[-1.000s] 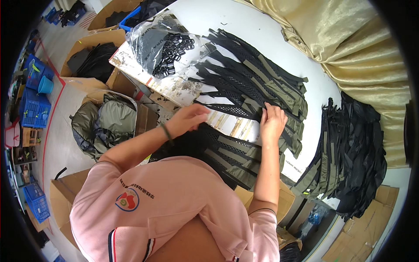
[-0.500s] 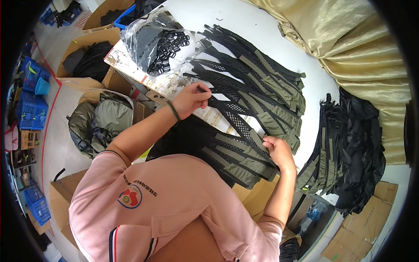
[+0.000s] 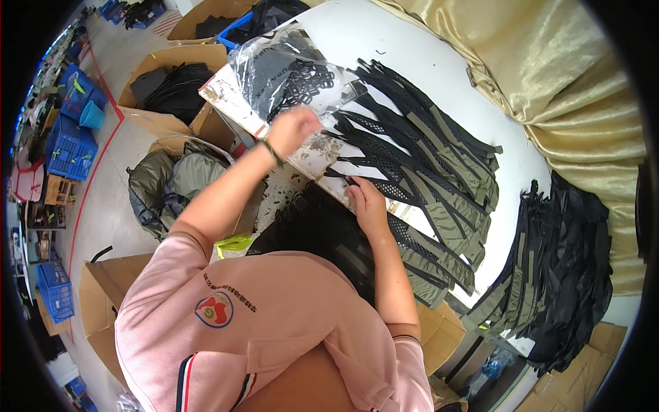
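On the white table lie several mesh shoulder straps [image 3: 439, 180], black with olive fabric, their narrow ends toward me. My right hand [image 3: 368, 207] is closed at the table's near edge, pinching the narrow black end of one strap [image 3: 392, 192]. Over the near left part of the table hovers my left hand [image 3: 294, 130], smeared by motion, its fingers seemingly curled; whether anything is in them I cannot make out. Just beyond it sits a clear plastic bag [image 3: 264, 62] with many black plastic buckles [image 3: 305, 84] on and in it.
A hanging pile of black and olive straps [image 3: 559, 268] stands at the right, below a gold curtain [image 3: 570, 89]. Cardboard boxes [image 3: 154, 75] with black pieces and an olive fabric bundle [image 3: 182, 180] are at the left. Dark material [image 3: 309, 230] hangs below the table edge.
My right hand has moved left from the strap's wide olive part to its narrow end. My left hand has let go of the strap end and moved toward the buckles. The view has shifted.
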A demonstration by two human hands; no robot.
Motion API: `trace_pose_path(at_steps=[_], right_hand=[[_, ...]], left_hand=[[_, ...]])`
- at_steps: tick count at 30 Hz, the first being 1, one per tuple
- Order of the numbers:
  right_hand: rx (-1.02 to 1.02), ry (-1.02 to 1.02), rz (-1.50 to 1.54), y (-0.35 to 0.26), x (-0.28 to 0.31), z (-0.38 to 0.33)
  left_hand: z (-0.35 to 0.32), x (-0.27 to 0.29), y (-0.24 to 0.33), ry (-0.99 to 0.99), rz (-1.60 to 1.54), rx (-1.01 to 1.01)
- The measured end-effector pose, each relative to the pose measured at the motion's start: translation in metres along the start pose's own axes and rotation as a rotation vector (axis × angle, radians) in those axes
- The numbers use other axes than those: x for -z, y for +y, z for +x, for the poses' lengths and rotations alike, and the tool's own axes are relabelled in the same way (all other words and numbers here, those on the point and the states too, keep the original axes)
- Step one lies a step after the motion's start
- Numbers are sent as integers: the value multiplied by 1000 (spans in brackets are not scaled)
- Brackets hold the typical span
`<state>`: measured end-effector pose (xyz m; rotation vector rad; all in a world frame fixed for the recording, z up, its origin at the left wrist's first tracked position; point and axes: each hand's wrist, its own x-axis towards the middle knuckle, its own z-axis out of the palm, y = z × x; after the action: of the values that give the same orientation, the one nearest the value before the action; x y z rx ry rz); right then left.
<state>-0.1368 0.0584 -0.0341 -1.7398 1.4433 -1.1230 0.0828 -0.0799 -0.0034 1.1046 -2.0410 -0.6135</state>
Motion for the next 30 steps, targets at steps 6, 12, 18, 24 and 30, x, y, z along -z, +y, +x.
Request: trace_pose_path(at_steps=[6, 12, 18, 24, 30], right_hand=[[-61, -108, -102, -3, -7, -2], [-50, -81, -23, 8, -3, 1], [-126, -72, 34, 6, 8, 3], [-247, 59, 310, -31, 18, 8], [-348, 60, 643, -28, 25, 0]], left_hand=[[41, 25, -72, -450, 486, 78], [58, 25, -70, -538, 541, 73], [48, 26, -42, -247, 348, -56], [-9, -7, 55, -301, -1306, 827], [-48, -49, 56, -464, -1759, 803]])
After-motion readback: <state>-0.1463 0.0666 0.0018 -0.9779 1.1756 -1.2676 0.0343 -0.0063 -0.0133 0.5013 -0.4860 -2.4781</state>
